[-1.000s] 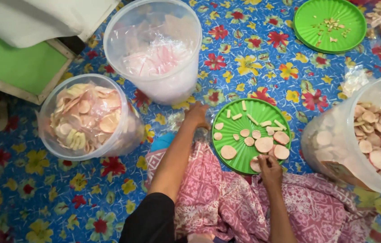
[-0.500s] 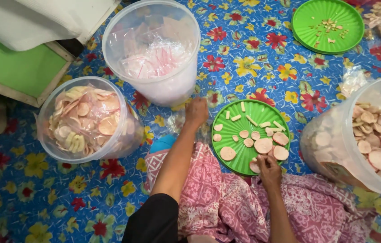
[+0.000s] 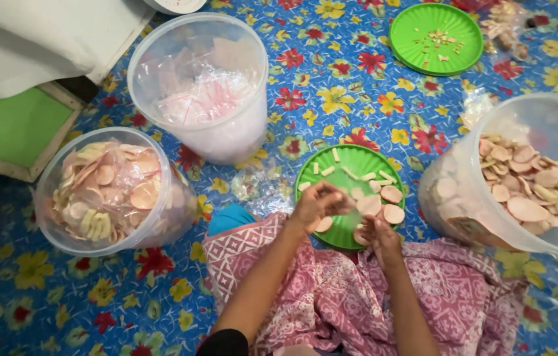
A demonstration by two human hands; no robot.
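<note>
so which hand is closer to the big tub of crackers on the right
Right. The right hand sits at the green plate's near edge, closer to that tub. The left hand hovers over the plate, farther left.

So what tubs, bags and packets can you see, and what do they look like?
Clear round tub, left: pale round crackers in a bag.
Clear round tub, top middle: pinkish plastic liner.
Clear round tub, right: pale crackers and sticks.
Crumpled clear bag, top right, contents unclear.
No labels, signs or screens.
</note>
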